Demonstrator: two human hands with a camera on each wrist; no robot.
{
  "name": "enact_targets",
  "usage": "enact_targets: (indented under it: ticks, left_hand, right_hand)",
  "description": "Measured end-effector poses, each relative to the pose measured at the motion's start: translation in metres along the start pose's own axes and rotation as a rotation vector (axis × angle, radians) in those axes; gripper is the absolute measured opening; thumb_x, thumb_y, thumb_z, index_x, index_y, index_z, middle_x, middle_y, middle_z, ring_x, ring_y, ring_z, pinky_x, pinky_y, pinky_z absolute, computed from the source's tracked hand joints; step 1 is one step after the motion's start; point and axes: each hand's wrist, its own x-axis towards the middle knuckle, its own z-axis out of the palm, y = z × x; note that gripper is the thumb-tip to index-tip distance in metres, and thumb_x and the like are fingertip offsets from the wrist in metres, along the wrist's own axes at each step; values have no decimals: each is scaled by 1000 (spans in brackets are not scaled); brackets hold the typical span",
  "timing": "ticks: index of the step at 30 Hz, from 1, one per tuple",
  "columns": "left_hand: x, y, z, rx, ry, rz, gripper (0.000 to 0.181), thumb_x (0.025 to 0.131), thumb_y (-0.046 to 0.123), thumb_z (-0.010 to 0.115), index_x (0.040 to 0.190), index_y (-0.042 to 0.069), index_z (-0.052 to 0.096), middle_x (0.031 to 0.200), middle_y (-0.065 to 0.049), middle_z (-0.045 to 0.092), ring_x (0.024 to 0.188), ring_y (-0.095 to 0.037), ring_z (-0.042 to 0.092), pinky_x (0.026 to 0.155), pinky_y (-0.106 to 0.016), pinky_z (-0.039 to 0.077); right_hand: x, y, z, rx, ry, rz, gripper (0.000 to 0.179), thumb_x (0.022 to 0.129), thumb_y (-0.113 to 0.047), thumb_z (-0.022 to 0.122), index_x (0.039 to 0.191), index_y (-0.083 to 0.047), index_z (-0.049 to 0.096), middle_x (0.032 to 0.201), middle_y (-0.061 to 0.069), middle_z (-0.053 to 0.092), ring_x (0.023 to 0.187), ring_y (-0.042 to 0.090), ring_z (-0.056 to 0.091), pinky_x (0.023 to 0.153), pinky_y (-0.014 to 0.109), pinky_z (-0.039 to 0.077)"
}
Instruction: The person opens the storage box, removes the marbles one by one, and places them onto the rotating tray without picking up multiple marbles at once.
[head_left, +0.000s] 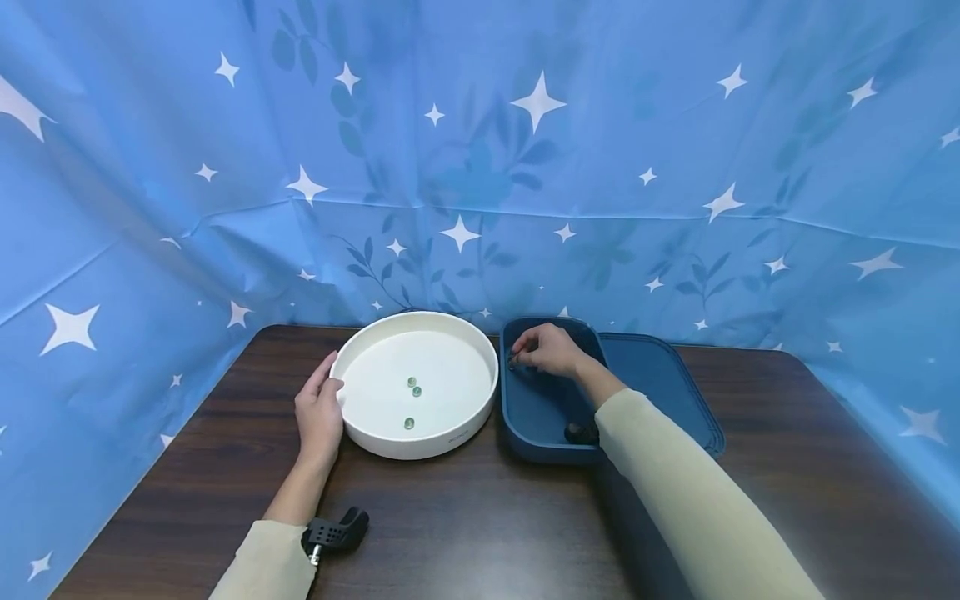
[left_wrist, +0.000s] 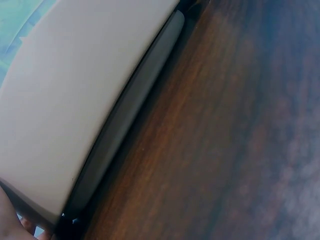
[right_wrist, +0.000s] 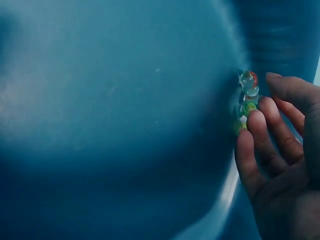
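Observation:
A white round tray [head_left: 415,448] stands on the table with three small clear-green marbles [head_left: 417,391] on its floor. My left hand [head_left: 318,408] grips the tray's left side, thumb over the rim and fingers along the outer wall. In the left wrist view the tray's wall [left_wrist: 75,90] fills the left part. My right hand [head_left: 551,350] reaches into a blue rectangular bin [head_left: 543,454], at its left side. In the right wrist view, several glass marbles [right_wrist: 249,82], with red and green swirls, cluster against the bin's wall at my fingertips, with thumb and fingers apart.
A flat blue lid or tray [head_left: 660,383] lies right of the bin, partly under my right forearm. The dark wooden table [head_left: 465,525] ends at a blue star-patterned curtain [head_left: 480,167]. A black strap device [head_left: 337,529] sits on my left wrist.

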Motion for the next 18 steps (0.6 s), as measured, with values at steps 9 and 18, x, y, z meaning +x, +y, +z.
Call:
enact_targets:
  ticks: [9, 18]
  left_hand:
    - [1, 2, 0, -7, 1, -2, 56, 98, 5, 38, 152, 15, 48, 160, -1, 44, 151, -20, 36, 123, -44, 32]
    - [-1, 2, 1, -2, 2, -2, 56, 98, 6, 38, 152, 15, 48, 160, -1, 44, 151, -21, 36, 123, -44, 32]
  right_hand:
    - [1, -1, 5, -53, -29, -1, 14, 93, -10, 67, 103, -9, 76, 104, 8, 76, 83, 15, 66, 74, 28, 57]
    - [0, -1, 6, -96, -47, -19, 11, 93, -19, 72, 100, -12, 77, 100, 5, 76, 85, 15, 65, 76, 29, 56]
